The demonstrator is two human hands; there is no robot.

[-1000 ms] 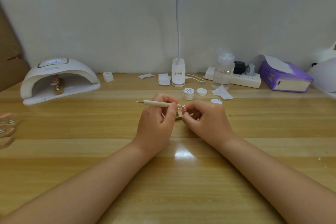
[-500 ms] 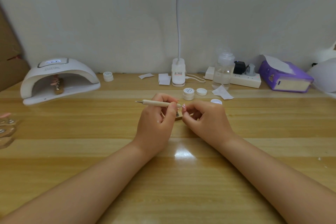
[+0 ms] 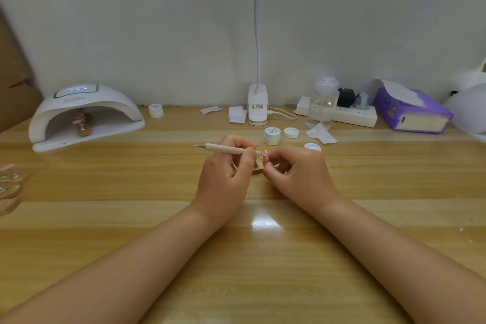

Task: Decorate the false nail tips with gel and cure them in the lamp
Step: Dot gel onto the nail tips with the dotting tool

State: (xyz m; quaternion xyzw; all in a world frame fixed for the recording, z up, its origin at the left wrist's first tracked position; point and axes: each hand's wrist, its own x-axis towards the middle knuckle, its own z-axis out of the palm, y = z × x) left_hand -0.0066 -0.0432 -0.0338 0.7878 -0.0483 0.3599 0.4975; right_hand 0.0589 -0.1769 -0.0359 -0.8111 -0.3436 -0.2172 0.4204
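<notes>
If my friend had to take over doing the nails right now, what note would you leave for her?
Left hand: grips the wooden dotting pen, its tip at the nail tip.
Right hand: pinches the pink false nail tip on its small stand.
Gel: closed jar, loose lid beside it, open pot behind the right hand.
Curing lamp, far left: switched on, with a stand of pink tips inside.
More tips on stands wait at the left edge.
Done: one batch is in the lamp.
Left: finish this tip, cure it, then see to the ones on the left.
</notes>
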